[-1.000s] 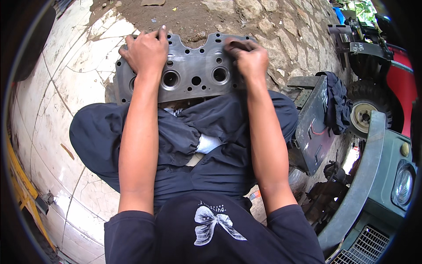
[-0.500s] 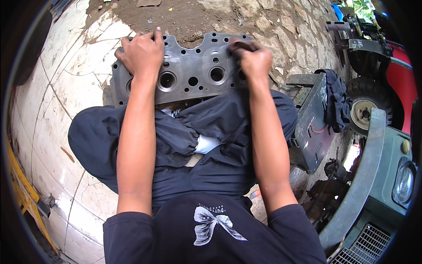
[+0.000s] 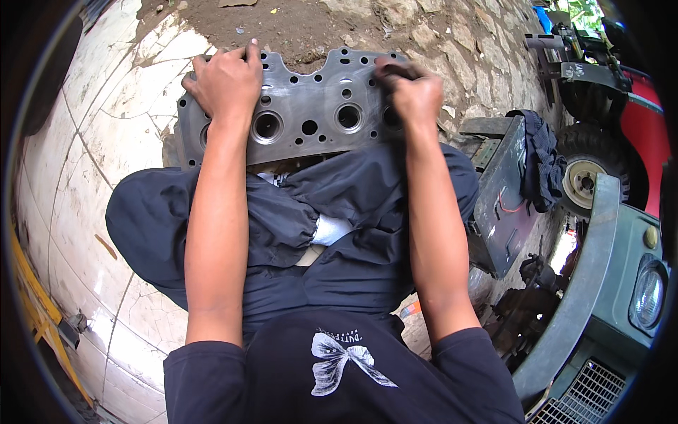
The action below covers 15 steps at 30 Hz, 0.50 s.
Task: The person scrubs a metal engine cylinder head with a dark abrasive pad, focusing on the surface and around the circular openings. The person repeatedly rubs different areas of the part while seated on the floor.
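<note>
A grey metal cylinder head (image 3: 305,99), flat-faced with round ports and several small bolt holes, lies beyond my crossed legs. My left hand (image 3: 227,85) grips its far left part, the fingers bent over the edge and one finger stretched outward. At the right end, my right hand (image 3: 415,95) is closed and presses down on the face, partly smeared by motion. Something dark seems to be under its fingertips, but I cannot make out what. Both hands' fingers are blackened. The hands cover some of the ports at either end.
Cracked pale tiles (image 3: 85,191) spread to the left, with dirt (image 3: 282,28) and stone paving (image 3: 459,63) ahead. On the right stand a dark metal box (image 3: 501,212) with a dark cloth (image 3: 540,162), and a green vehicle front (image 3: 621,297). A yellow frame (image 3: 42,304) is at the left rim.
My right hand has shifted slightly to the right over the metal face. The cylinder head and my left hand have moved a touch left and away; the left grip is unchanged.
</note>
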Each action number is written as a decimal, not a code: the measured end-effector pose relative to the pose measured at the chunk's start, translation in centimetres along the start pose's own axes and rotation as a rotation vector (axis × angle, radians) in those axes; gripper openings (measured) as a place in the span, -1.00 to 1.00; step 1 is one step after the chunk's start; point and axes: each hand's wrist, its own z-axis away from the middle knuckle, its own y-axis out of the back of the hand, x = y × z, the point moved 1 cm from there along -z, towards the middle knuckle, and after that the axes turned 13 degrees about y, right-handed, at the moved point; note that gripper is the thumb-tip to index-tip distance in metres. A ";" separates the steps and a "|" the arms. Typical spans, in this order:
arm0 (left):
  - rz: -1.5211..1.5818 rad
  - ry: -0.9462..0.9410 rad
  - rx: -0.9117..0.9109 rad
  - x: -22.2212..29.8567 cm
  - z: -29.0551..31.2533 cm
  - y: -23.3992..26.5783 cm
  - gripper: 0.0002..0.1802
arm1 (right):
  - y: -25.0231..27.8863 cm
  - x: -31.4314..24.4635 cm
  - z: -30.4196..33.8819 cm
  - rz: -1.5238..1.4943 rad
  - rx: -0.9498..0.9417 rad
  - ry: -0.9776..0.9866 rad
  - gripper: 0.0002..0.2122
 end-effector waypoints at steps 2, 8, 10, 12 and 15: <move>0.058 -0.026 0.025 0.1 0.2 -0.1 -0.48 | 0.8 0.1 0.5 -0.050 0.037 -0.131 -0.73; 0.091 -0.053 0.109 0.2 0.3 -0.6 -0.50 | 1.1 -0.3 0.2 -0.042 0.002 -0.093 -0.69; 0.083 -0.050 0.100 0.0 0.2 -0.6 -0.50 | 0.5 -1.6 1.1 -0.024 -0.023 -0.069 -0.69; 0.058 -0.030 0.065 -0.1 0.1 -0.4 -0.50 | -0.2 -5.2 3.3 0.148 -0.091 0.023 -0.73; 0.099 -0.037 0.097 0.1 0.2 0.0 -0.49 | 1.0 -2.3 0.7 0.018 -0.073 -0.004 -0.76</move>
